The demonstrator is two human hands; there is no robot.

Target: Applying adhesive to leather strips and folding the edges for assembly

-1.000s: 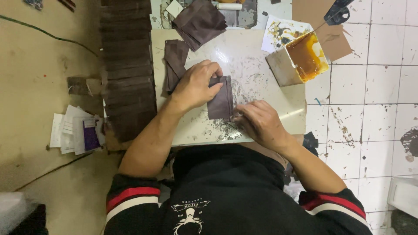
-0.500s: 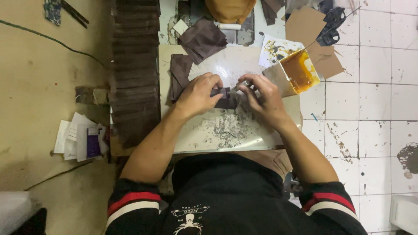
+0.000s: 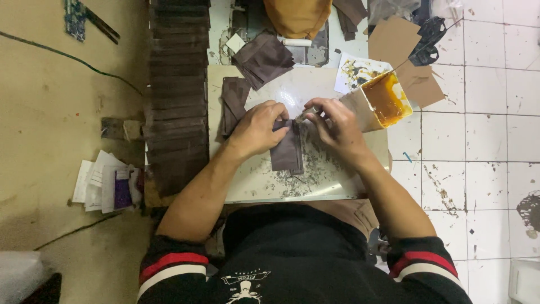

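Seen from above, a person in a black top with red and white sleeve stripes fills the bottom of the frame, both forearms reaching up to a pale slab (image 3: 247,180) at centre. On it lies 1 dark brown piece (image 3: 287,153), long side running up the frame. The left hand (image 3: 256,128) presses down on the piece's upper left part, fingers curled over its top edge. The right hand (image 3: 336,126) pinches a small pale tool (image 3: 304,116) at the piece's top right corner.

Judged from this, the piece is mid-work. Just left of the hands, a few similar pieces (image 3: 232,104) lie on the slab. Above them sits a loose pile (image 3: 263,56). At upper right stands a tub of amber glue (image 3: 382,99). Along the left of the slab, a long overlapped row of brown pieces (image 3: 175,95) runs up the frame.
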